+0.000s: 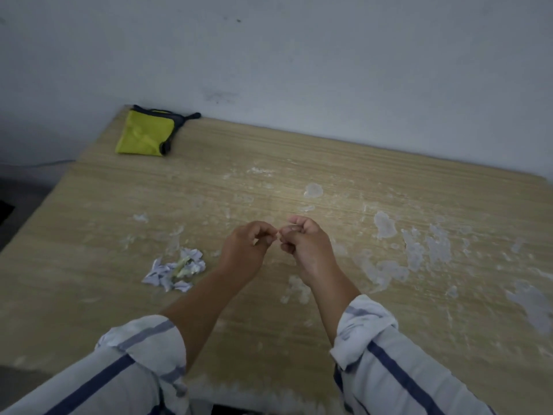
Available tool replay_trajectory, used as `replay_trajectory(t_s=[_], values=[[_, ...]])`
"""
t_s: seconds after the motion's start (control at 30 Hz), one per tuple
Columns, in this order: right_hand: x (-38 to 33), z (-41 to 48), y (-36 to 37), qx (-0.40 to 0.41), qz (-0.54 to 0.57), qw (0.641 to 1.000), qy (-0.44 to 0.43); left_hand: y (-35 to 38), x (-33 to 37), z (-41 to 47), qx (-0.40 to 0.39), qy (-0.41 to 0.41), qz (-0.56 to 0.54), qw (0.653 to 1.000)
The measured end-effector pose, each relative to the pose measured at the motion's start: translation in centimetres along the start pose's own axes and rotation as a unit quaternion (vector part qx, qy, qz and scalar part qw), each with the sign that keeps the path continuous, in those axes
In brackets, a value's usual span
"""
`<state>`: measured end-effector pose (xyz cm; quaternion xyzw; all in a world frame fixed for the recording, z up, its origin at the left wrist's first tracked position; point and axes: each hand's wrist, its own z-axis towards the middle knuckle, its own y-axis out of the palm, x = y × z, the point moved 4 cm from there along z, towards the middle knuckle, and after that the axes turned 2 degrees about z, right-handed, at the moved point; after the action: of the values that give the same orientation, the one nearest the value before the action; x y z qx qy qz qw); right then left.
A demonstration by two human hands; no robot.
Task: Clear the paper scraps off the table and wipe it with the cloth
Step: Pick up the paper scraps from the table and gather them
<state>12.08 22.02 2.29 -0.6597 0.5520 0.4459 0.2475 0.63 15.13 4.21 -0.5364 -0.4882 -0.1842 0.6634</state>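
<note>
A small pile of crumpled white paper scraps [176, 269] lies on the worn wooden table [104, 223], just left of my left forearm. The folded yellow cloth [145, 133] with dark trim sits at the table's far left corner by the wall. My left hand [245, 250] and right hand [305, 247] hover together over the table's middle. Both have curled fingers, and their fingertips meet. I see nothing held between them.
White peeled patches and residue [419, 250] mark the tabletop, mostly to the right. A grey wall [299, 70] runs along the far edge. The table's left edge drops to a dark floor [18, 205].
</note>
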Motion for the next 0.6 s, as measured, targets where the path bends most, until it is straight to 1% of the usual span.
replay_trajectory(t_s=[0.1, 0.17, 0.23, 0.3, 0.43, 0.53, 0.6], values=[[0.5, -0.6, 2.3, -0.012, -0.039, 0.999, -0.018, -2.7, -1.9, -0.8, -0.018, -0.038, -0.041, 0.998], [1.0, -1.0, 4.0, -0.027, -0.071, 0.997, -0.029, -4.5, -3.0, -1.2, -0.014, -0.076, -0.07, 0.995], [1.8, -1.4, 5.9, -0.041, -0.106, 0.993, -0.04, -6.2, -4.1, -1.5, 0.001, -0.104, -0.082, 0.991], [2.5, -2.0, 7.9, -0.059, -0.143, 0.987, -0.048, -7.6, -5.3, -1.9, -0.003, -0.116, -0.079, 0.99], [3.7, -3.0, 11.5, -0.08, -0.214, 0.971, -0.072, -9.9, -7.8, -2.4, -0.023, -0.131, -0.029, 0.991], [4.4, -3.4, 13.4, -0.058, -0.317, 0.94, -0.115, -11.4, -9.4, -2.7, -0.016, -0.151, 0.02, 0.988], [4.8, -3.6, 14.4, -0.051, -0.357, 0.922, -0.141, -11.9, -10.1, -2.9, -0.023, -0.156, 0.05, 0.986]])
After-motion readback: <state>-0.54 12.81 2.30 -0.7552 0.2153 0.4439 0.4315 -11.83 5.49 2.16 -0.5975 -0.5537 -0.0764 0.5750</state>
